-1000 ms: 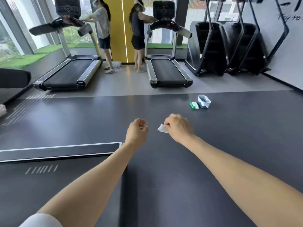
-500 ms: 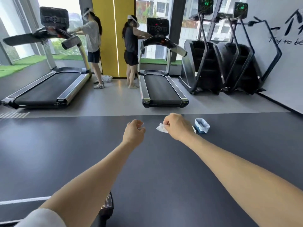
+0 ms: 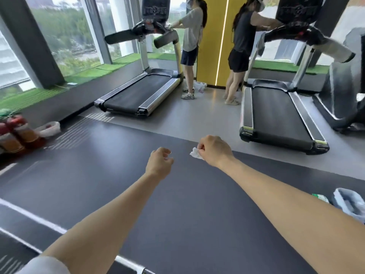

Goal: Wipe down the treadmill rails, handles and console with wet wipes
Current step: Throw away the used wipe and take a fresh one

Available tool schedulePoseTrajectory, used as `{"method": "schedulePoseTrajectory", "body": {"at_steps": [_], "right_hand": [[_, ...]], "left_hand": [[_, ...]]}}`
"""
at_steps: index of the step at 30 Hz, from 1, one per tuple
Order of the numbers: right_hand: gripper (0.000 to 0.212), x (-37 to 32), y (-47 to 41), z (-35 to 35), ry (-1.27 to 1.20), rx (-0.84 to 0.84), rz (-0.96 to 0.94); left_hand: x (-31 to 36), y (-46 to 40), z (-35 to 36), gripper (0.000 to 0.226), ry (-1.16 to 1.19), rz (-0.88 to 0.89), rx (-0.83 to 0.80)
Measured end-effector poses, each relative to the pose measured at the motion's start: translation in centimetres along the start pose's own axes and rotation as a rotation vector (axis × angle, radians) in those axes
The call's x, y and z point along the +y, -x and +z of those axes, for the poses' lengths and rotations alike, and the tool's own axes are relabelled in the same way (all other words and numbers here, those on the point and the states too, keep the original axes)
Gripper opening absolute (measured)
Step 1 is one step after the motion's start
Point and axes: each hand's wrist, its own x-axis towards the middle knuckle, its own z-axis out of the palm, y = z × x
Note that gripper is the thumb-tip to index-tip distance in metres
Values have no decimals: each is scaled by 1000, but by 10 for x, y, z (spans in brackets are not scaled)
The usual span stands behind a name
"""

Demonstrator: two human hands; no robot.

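Observation:
My right hand (image 3: 214, 151) is stretched out in front of me and pinches a small crumpled white wet wipe (image 3: 195, 153) that sticks out to its left. Beside it, my left hand (image 3: 160, 163) is curled into a fist, and I see nothing in it. Both hands hover over the dark floor mat (image 3: 177, 224), well short of any machine. Two treadmills stand ahead: one at centre left (image 3: 142, 93) with its console (image 3: 156, 8) high up, and one at the right (image 3: 276, 115) with its console (image 3: 296, 10).
Two people (image 3: 191, 36) (image 3: 242, 40) stand between the treadmills, working at the consoles. A green wipes pack (image 3: 321, 197) and a lined blue bin (image 3: 349, 204) sit on the mat at lower right. Bottles (image 3: 13, 133) and a white bag (image 3: 49, 128) lie at the left by the windows.
The view has swung left and moved closer to the treadmills, so the bin and wipes pack now lie at lower right. Both hands keep the same pose, with the wipe still pinched.

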Motion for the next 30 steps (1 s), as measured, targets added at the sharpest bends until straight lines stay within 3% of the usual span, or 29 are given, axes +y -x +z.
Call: {"method": "schedulePoseTrajectory", "body": {"at_steps": [5, 12, 22, 30], "right_hand": [[28, -32, -146, 12, -78, -51, -184], [28, -117, -309, 82, -131, -95, -387], [20, -273, -545, 126, -107, -124, -490], [29, -404, -705, 185, -117, -213, -626]], "left_hand": [[-5, -99, -39, 31, 29, -142, 175], [-62, -236, -101, 30, 14, -259, 341], [-125, -456, -243, 28, 129, -342, 442], [-187, -595, -349, 24, 98, -390, 526]]}}
